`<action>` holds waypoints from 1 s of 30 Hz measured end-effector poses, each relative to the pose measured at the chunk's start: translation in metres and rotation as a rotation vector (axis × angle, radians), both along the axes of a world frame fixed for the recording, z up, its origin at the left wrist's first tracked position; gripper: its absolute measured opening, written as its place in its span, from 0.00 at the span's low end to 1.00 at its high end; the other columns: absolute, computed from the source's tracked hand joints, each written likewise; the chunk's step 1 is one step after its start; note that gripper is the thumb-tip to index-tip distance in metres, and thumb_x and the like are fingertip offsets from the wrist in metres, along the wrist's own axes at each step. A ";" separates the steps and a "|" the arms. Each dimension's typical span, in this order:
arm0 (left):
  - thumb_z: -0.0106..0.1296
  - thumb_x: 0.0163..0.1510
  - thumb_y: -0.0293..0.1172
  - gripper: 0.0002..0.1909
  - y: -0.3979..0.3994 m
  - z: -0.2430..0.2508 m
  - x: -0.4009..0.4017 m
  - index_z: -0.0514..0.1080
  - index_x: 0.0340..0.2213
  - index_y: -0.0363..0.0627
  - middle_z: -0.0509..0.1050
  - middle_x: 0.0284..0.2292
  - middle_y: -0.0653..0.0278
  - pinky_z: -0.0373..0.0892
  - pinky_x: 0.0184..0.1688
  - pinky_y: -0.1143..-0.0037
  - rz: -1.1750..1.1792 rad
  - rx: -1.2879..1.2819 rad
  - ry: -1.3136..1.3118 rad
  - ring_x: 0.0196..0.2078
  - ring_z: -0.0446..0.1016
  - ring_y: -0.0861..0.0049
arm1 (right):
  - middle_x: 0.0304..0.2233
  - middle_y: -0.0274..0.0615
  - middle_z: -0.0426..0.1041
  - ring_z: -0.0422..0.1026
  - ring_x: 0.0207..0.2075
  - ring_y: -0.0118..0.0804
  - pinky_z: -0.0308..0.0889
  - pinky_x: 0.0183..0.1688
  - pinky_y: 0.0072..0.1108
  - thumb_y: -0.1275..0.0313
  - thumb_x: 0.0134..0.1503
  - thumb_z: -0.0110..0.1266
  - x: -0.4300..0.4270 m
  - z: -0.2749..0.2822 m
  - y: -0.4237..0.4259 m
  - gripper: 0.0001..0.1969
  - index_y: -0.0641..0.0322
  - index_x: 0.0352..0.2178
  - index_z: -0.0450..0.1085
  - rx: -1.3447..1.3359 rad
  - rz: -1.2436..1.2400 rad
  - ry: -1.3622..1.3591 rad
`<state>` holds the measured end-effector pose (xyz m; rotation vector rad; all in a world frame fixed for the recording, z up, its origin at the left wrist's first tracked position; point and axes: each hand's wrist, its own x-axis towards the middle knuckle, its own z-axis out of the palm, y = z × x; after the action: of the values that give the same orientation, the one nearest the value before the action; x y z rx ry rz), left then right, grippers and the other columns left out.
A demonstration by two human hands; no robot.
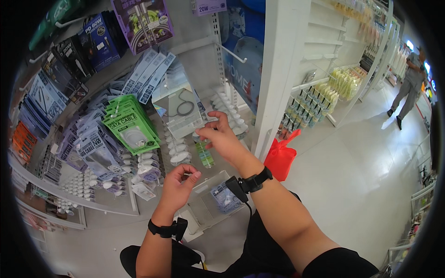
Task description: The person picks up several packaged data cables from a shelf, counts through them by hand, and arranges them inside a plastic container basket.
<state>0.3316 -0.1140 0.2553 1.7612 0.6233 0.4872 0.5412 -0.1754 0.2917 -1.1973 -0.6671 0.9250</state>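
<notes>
My right hand (222,139) is raised with curved fingers beside the lower right corner of a hanging grey cable package (180,107); whether a fingertip touches it I cannot tell. Lower and further left, my left hand (179,186) is loosely curled, thumb near the index finger, with nothing visible in it. Green data cable packages (130,128) hang left of the grey one, and purple-white cable packages (95,149) hang beyond them. Rows of white oval-ended items (179,149) show beneath the grey package. Both wrists wear black straps with small devices.
A pale plastic basket (205,222) with blue packages (226,196) stands on the floor below my hands. A white shelf post (278,69) rises at the right, a red bag (281,156) by its foot. A bare metal hook (233,54) juts out above. A person (408,83) stands in the aisle.
</notes>
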 end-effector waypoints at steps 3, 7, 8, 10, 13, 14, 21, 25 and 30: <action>0.58 0.61 0.32 0.09 -0.003 0.030 0.000 0.72 0.37 0.40 0.78 0.36 0.67 0.69 0.44 0.78 -0.026 -0.036 -0.126 0.37 0.72 0.83 | 0.49 0.49 0.63 0.72 0.44 0.36 0.69 0.44 0.28 0.64 0.53 0.64 -0.006 0.003 0.002 0.40 0.59 0.61 0.48 0.103 -0.083 -0.100; 0.55 0.63 0.33 0.08 -0.001 0.068 -0.010 0.71 0.37 0.41 0.79 0.37 0.65 0.67 0.44 0.79 -0.032 -0.051 -0.178 0.39 0.73 0.83 | 0.50 0.52 0.61 0.68 0.47 0.39 0.67 0.47 0.29 0.63 0.53 0.65 -0.020 0.003 0.015 0.41 0.62 0.60 0.48 0.179 -0.167 -0.174; 0.55 0.63 0.33 0.08 0.001 0.071 -0.015 0.71 0.37 0.41 0.79 0.37 0.65 0.67 0.44 0.79 -0.030 -0.050 -0.184 0.39 0.73 0.83 | 0.49 0.53 0.62 0.67 0.48 0.41 0.67 0.47 0.28 0.62 0.53 0.64 -0.024 0.002 0.019 0.41 0.64 0.60 0.48 0.185 -0.211 -0.216; 0.53 0.64 0.34 0.08 0.009 0.075 -0.028 0.71 0.38 0.42 0.79 0.36 0.64 0.68 0.44 0.79 -0.006 -0.053 -0.226 0.39 0.74 0.82 | 0.49 0.53 0.62 0.66 0.49 0.41 0.66 0.49 0.29 0.61 0.54 0.64 -0.035 0.005 0.028 0.40 0.64 0.59 0.49 0.178 -0.229 -0.246; 0.51 0.65 0.34 0.08 0.028 0.075 -0.044 0.71 0.39 0.42 0.80 0.34 0.64 0.68 0.44 0.78 -0.015 -0.037 -0.229 0.38 0.74 0.82 | 0.50 0.53 0.62 0.64 0.51 0.42 0.64 0.52 0.30 0.59 0.56 0.64 -0.050 0.008 0.042 0.39 0.65 0.59 0.50 0.177 -0.281 -0.292; 0.51 0.65 0.34 0.08 0.034 0.076 -0.050 0.71 0.39 0.42 0.80 0.34 0.64 0.68 0.44 0.78 -0.008 -0.041 -0.239 0.38 0.74 0.82 | 0.51 0.54 0.62 0.64 0.52 0.43 0.63 0.54 0.31 0.58 0.57 0.63 -0.056 0.008 0.047 0.38 0.66 0.59 0.50 0.191 -0.314 -0.303; 0.48 0.67 0.35 0.10 0.087 0.082 -0.095 0.69 0.42 0.40 0.80 0.35 0.61 0.70 0.44 0.77 -0.038 -0.113 -0.278 0.39 0.77 0.79 | 0.58 0.61 0.58 0.61 0.58 0.51 0.56 0.61 0.36 0.58 0.62 0.55 -0.095 0.015 0.065 0.37 0.69 0.61 0.47 0.212 -0.400 -0.518; 0.44 0.69 0.36 0.10 0.114 0.087 -0.127 0.67 0.42 0.42 0.78 0.32 0.63 0.71 0.43 0.76 -0.073 -0.178 -0.437 0.37 0.77 0.76 | 0.62 0.65 0.54 0.58 0.62 0.58 0.53 0.64 0.38 0.56 0.65 0.50 -0.121 0.028 0.073 0.36 0.72 0.62 0.45 0.211 -0.508 -0.801; 0.40 0.70 0.38 0.10 0.142 0.094 -0.167 0.66 0.41 0.45 0.74 0.29 0.65 0.71 0.40 0.75 -0.089 -0.285 -0.554 0.35 0.77 0.75 | 0.64 0.63 0.50 0.55 0.64 0.56 0.53 0.63 0.41 0.57 0.64 0.49 -0.151 0.059 0.078 0.36 0.67 0.62 0.44 0.325 -0.608 -1.370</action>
<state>0.1646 0.0275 0.3492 1.2966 0.2059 0.7484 0.3900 -0.0972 0.3505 -1.5040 -1.3263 -0.6395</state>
